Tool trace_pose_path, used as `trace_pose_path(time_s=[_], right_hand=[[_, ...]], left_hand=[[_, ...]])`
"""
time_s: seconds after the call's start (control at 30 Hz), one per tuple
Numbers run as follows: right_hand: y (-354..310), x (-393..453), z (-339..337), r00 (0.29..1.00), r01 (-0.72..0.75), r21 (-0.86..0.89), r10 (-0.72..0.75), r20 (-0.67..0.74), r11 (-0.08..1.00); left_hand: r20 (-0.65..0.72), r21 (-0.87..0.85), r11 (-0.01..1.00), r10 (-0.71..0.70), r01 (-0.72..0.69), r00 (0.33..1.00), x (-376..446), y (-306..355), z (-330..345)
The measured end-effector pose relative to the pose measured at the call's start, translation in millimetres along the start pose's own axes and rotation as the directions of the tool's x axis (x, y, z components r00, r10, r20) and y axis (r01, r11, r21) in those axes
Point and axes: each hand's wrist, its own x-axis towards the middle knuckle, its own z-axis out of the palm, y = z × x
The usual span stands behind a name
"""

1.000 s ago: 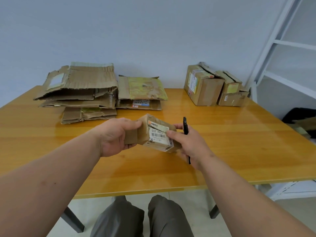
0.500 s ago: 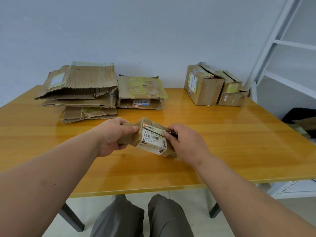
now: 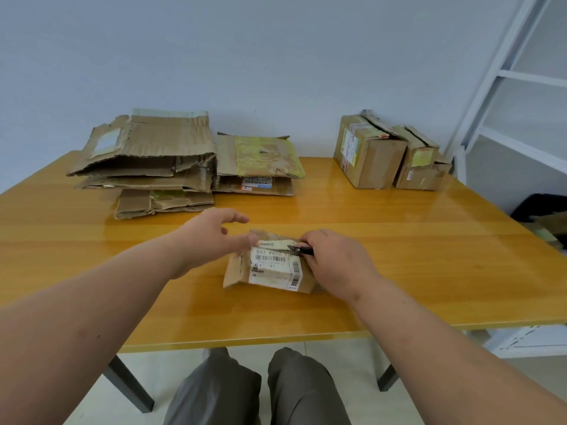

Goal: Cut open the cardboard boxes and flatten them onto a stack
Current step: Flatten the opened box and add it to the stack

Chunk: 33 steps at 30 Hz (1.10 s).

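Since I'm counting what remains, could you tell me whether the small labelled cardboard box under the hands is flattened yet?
Not yet: the small brown cardboard box with a white barcode label lies on the table with visible depth, one end flap open.

On the small box (image 3: 270, 268) lying on the desk (image 3: 399, 256) between my hands, the white shipping label (image 3: 274, 266) carries a top line that I read as "507 P602", though the last characters are partly hidden under the cutter blade (image 3: 294, 249). Below it run a barcode and several lines of print too small to read, and a second barcode sits at the label's right end. The other labels, on the flattened cardboard (image 3: 256, 183) and on the closed boxes (image 3: 349, 148) at the far side, show barcodes and coloured patches only; I can read no words on them.
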Motion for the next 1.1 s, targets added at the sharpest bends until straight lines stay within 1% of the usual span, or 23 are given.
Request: trace_pose_path(time_s=[0.07,0.13,0.23,0.27,0.33,0.4,0.43,0.5,0.57,0.6,0.67,0.77,0.87,0.97,1.1], right_hand=[[-1.8,0.0,1.2,1.000,0.011,-0.005,-0.011,0.014,1.000],[-4.0,1.8,2.2,1.000,0.014,-0.009,-0.014,0.025,1.000],[-5.8,6.6,2.5,0.999,-0.021,0.010,0.020,0.049,1.000],[-5.7,7.6,2.0,0.997,-0.046,0.045,0.043,0.062,0.998],[-5.1,6.5,-0.4,0.992,-0.115,0.224,0.101,0.077,0.968],[-4.9,3.5,-2.5,0.983,-0.181,0.414,0.155,0.096,0.892],[-4.5,2.3,-2.2,0.981,-0.195,0.446,0.165,0.106,0.873],[-4.5,1.4,1.6,0.972,-0.231,0.463,0.190,0.135,0.855],[-6.5,2.8,4.0,0.952,-0.305,0.499,0.250,0.177,0.811],[-7.7,4.3,4.7,0.936,-0.350,0.490,0.281,0.211,0.798],[-9.4,8.2,5.7,0.907,-0.416,0.428,0.330,0.263,0.802],[-12.9,16.4,2.4,0.895,-0.446,0.380,0.392,0.215,0.810],[-20.5,21.0,-5.1,0.892,-0.451,0.329,0.423,0.156,0.830],[-26.0,21.2,-8.2,0.877,-0.480,0.237,0.452,0.163,0.845],[-27.6,26.1,-9.7,0.854,-0.514,0.187,0.480,0.198,0.837]], left_hand=[[0.070,0.171,0.979,0.096,-0.106,0.993,-1.6,2.0,0.5],[0.137,0.327,0.931,0.122,-0.161,0.983,-1.8,5.5,3.9],[0.100,0.463,0.872,0.127,-0.159,0.987,0.0,10.2,8.9],[0.087,0.503,0.849,0.134,-0.159,0.987,-0.3,11.5,10.9],[0.072,0.573,0.802,0.154,-0.167,0.985,-1.8,13.1,14.9],[0.019,0.578,0.804,0.159,-0.141,0.987,-2.7,12.3,18.3],[-0.025,0.565,0.817,0.160,-0.118,0.987,-2.3,11.0,20.5],[-0.137,0.518,0.851,0.181,-0.086,0.974,-0.2,7.8,27.0],[-0.263,0.438,0.898,0.175,-0.044,0.949,2.3,4.4,34.3],[-0.315,0.397,0.917,0.159,-0.022,0.936,3.4,2.7,37.5],[-0.372,0.357,0.934,0.140,0.002,0.918,5.1,1.3,42.5],[-0.413,0.351,0.936,0.160,-0.005,0.897,6.9,3.9,46.3],[-0.420,0.374,0.927,0.167,0.003,0.892,8.7,6.7,46.2],[-0.397,0.393,0.919,0.193,-0.024,0.897,10.2,4.4,46.7],[-0.347,0.364,0.929,0.207,-0.073,0.915,8.7,0.1,49.1]])
